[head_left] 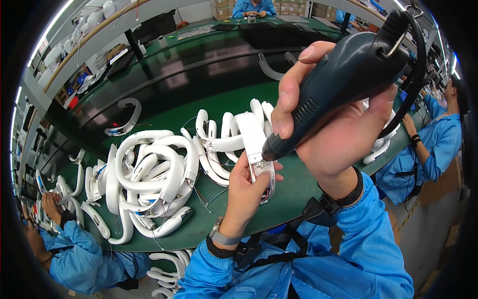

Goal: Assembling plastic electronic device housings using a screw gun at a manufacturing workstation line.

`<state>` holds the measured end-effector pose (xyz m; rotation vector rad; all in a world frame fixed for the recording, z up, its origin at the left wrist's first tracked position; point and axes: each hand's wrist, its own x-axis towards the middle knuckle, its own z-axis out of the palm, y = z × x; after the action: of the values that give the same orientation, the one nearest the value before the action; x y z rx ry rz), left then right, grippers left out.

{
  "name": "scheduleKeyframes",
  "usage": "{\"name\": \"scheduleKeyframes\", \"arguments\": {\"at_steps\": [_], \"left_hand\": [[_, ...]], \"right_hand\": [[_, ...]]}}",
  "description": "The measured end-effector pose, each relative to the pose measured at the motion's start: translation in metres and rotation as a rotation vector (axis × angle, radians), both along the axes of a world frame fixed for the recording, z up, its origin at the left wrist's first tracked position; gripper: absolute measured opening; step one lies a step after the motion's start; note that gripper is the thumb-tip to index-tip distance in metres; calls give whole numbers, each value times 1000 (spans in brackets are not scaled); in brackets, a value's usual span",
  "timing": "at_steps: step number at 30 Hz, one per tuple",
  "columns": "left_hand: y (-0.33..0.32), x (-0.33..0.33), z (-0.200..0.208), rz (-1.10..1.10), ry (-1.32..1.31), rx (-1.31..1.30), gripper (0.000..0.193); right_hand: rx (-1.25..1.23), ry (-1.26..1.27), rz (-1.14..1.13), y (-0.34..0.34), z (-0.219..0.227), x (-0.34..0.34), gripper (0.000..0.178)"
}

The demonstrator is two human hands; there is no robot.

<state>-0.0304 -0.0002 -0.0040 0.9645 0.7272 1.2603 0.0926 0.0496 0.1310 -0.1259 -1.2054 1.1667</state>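
Note:
My right hand is wrapped round a dark electric screwdriver, which hangs by a metal hook and a black cord at its top end. Its tip points down at a white curved plastic housing and meets it, or nearly so, near an opened section. Below that spot my left hand grips the housing's lower end, thumb on top and fingers behind. Small parts and thin wires show inside the opened end. Whatever sits right under the tip is too small to make out.
Left of my hands lies a heap of similar white curved housings with loose wires, on a green table. One separate housing lies farther back. A dark conveyor belt runs behind. Co-workers in blue sit at left, right and far side.

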Motion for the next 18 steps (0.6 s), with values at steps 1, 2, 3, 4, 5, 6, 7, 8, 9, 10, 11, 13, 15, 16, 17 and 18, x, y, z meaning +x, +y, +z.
{"name": "scheduleKeyframes", "arguments": {"at_steps": [1, 2, 3, 4, 5, 6, 7, 8, 9, 10, 11, 13, 15, 16, 17, 18], "left_hand": [[0, 0, 0, 3, -3, 0, 44], [1, -1, 0, 0, -2, -5, 44], [1, -1, 0, -5, -1, -10, 45], [1, -1, 1, -3, -2, -11, 45], [0, -1, 2, -3, -2, -16, 44], [0, 0, 2, -2, -2, -21, 44], [0, 1, 2, 1, -3, -21, 44], [0, 2, 2, 8, 2, -16, 44], [0, 3, 1, 16, 8, -11, 43], [0, 4, 1, 20, 7, -13, 43], [0, 5, 1, 16, 28, -11, 43], [-1, 4, 1, 17, 49, -9, 42], [-1, 3, 2, 15, 51, -14, 43], [-1, 3, 2, 19, 51, -12, 43], [-1, 3, 1, 24, 40, 1, 43], [-2, 4, 0, 29, 30, 14, 43]], "right_hand": [[12, -11, 13, 1, -2, 0, 91], [12, -13, 15, 2, -3, -1, 91], [-13, -24, 9, 2, -3, -2, 92], [-38, -35, 2, 3, -4, -3, 92], [-39, -36, 4, 4, -5, -4, 92], [-47, -35, 23, 4, -7, -5, 93], [-56, -33, 42, 5, -8, -6, 94], [-56, -34, 45, 6, -8, -7, 94], [-41, -57, 52, 6, -8, -8, 94], [-25, -81, 59, 7, -7, -9, 95], [-26, -82, 63, 7, -7, -11, 95], [-42, -118, 96, 6, -6, -16, 97], [-57, -168, 102, 6, -4, -19, 99], [-71, -218, 103, 6, -3, -20, 100], [-69, -190, 143, 7, -4, -21, 100], [-66, -191, 145, 6, -4, -21, 100]]}}
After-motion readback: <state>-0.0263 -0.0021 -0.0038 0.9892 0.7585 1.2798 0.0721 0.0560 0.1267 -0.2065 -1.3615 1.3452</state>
